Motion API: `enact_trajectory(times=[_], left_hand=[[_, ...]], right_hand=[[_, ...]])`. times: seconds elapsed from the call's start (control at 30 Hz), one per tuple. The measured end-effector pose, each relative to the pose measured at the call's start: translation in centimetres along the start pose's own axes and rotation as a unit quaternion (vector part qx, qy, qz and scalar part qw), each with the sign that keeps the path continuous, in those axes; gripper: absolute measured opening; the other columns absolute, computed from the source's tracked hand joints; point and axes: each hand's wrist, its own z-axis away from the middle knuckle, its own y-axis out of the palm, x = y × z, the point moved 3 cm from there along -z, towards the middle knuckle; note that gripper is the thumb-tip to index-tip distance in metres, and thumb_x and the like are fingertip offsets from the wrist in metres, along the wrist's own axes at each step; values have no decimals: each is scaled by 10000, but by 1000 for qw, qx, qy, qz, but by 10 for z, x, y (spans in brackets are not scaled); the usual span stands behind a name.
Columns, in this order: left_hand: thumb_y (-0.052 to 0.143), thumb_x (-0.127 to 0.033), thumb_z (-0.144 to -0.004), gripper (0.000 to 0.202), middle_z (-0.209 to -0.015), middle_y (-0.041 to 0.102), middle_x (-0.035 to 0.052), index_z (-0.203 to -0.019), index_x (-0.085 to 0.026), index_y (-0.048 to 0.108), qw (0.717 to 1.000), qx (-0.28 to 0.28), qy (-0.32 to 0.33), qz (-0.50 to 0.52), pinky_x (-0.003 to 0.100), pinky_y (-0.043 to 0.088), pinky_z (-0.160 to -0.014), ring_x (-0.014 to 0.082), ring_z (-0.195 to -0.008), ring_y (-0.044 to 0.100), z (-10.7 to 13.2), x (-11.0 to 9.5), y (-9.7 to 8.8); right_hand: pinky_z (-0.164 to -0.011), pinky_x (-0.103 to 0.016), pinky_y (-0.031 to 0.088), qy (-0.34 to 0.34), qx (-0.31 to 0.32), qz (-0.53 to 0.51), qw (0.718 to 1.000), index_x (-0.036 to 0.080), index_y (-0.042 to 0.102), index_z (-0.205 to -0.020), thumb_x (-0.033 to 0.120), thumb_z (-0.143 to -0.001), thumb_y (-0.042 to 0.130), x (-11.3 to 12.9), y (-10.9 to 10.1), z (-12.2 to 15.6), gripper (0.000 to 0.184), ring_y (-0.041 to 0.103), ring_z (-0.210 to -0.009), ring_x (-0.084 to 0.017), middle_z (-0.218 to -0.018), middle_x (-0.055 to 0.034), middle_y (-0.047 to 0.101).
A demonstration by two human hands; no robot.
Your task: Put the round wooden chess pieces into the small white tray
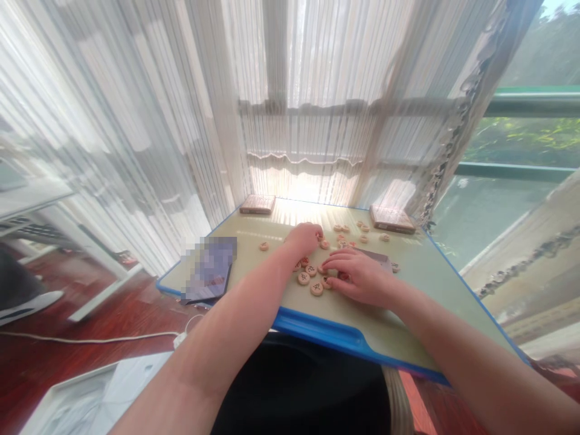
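Note:
Round wooden Chinese chess pieces [303, 278] with carved characters lie scattered over the middle of a small pale-topped table [254, 290]. Farther out, my left hand [306, 238] is closed, its fingers curled down among pieces; what they hold, if anything, is hidden. Close to the front cluster, my right hand [360, 275] rests low over the tabletop. Its fingers are bent and apart, with thumb and fingertips beside pieces. Under and behind that hand lies a flat greyish board or lid [378, 260], partly covered.
Two flat boxes, a left one [257, 204] and a right one [392, 219], sit at the back corners. A tablet-like device [212, 269], partly pixelated, lies at the left edge. The table has a blue rim with a tray groove [317, 329]. Sheer curtains [308, 133] hang behind.

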Motion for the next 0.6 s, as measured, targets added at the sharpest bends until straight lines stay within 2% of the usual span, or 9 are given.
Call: enact_trajectory(times=[0.1, 0.2, 0.3, 0.37, 0.43, 0.5, 0.6], left_hand=[[474, -127, -766, 285, -982, 671, 22, -905, -247, 692, 1000, -4, 11, 26, 283, 451, -868, 178, -934, 594, -3, 3, 3], [459, -108, -758, 294, -965, 677, 21, -877, -233, 697, 999, -3, 12, 43, 281, 452, -864, 177, -921, 597, -2, 3, 3], [434, -95, -765, 296, -939, 674, 31, -845, -213, 694, 999, -1, 11, 49, 280, 460, -827, 178, -890, 599, 0, 0, 1], [428, -92, -769, 283, -909, 667, 38, -821, -202, 684, 999, -6, 14, 46, 280, 459, -808, 178, -871, 593, 0, -2, 1], [444, -90, -759, 243, -876, 656, 41, -796, -191, 661, 999, -15, 19, 38, 282, 458, -781, 178, -840, 582, -1, -3, 1], [465, -75, -730, 211, -851, 639, 42, -814, -185, 624, 999, -30, 14, 30, 277, 454, -723, 173, -787, 565, -2, -3, 2], [458, -52, -708, 219, -799, 614, 27, -831, -192, 574, 998, -53, 3, 39, 262, 428, -641, 158, -711, 531, -3, -1, 5]], right_hand=[[-900, -370, 424, 31, -52, 42, 997, 213, 683, -970, 286, -846, 499, -9, -4, 0, 233, 587, -974, -219, -983, -55, 697], [-829, -361, 431, 92, -140, 83, 982, 196, 693, -910, 283, -835, 489, -32, -14, 4, 235, 591, -892, -226, -907, -68, 700], [-715, -309, 422, 202, -254, 100, 940, 171, 694, -775, 299, -801, 484, -70, -29, 16, 247, 575, -710, -195, -689, -59, 662], [-577, -281, 374, 319, -309, 93, 891, 167, 679, -687, 332, -772, 480, -101, -36, 30, 272, 524, -572, -169, -554, -35, 595], [-528, -272, 325, 398, -310, 60, 861, 168, 633, -565, 338, -751, 467, -127, -37, 42, 301, 489, -532, -157, -483, -22, 537], [-508, -268, 304, 414, -300, 46, 858, 174, 607, -517, 332, -734, 463, -142, -35, 48, 305, 475, -513, -152, -448, -13, 506], [-504, -266, 294, 407, -280, 34, 869, 183, 594, -509, 346, -717, 478, -149, -28, 50, 289, 478, -521, -149, -464, -7, 520]])
